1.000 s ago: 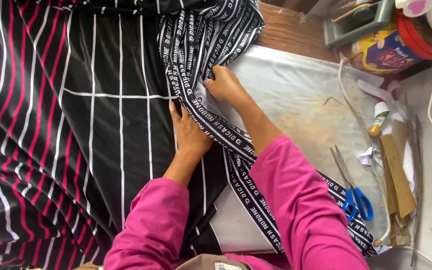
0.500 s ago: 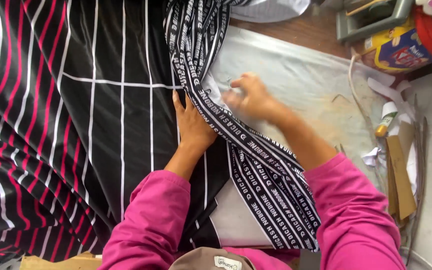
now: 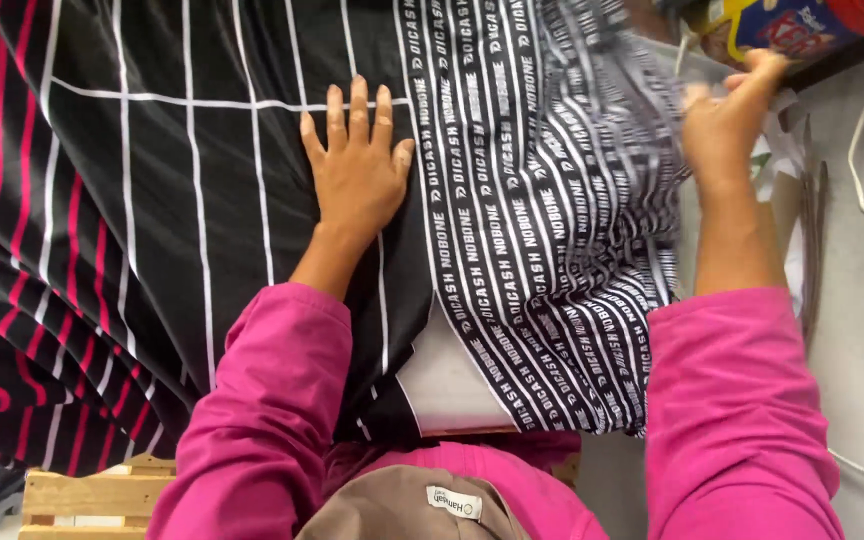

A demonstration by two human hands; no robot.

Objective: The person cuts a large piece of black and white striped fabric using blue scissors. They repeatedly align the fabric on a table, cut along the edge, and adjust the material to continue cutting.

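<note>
Pressing flat on the black cloth with thin white stripes (image 3: pixel 202 200), the left hand (image 3: pixel 357 165) lies palm down with its fingers spread and straight — holding nothing, only bearing on the fabric just beside the edge of the printed cloth (image 3: pixel 532 230). That printed cloth, black with rows of white lettering, runs from the top of the view down toward the person's body and overlaps the striped cloth along its left edge. The right hand (image 3: pixel 727 125) is raised at the far right, its fingers bent and pinched on the right-hand edge of the printed cloth, which is lifted and blurred there; just how the fingertips close on it cannot be told. Both arms wear bright pink sleeves (image 3: pixel 732 410). To the left, black cloth with pink stripes (image 3: pixel 12 280) lies bunched. A pale work surface (image 3: pixel 447 385) shows below the printed cloth, and a wooden pallet (image 3: pixel 82 495) sits at the lower left.
</note>
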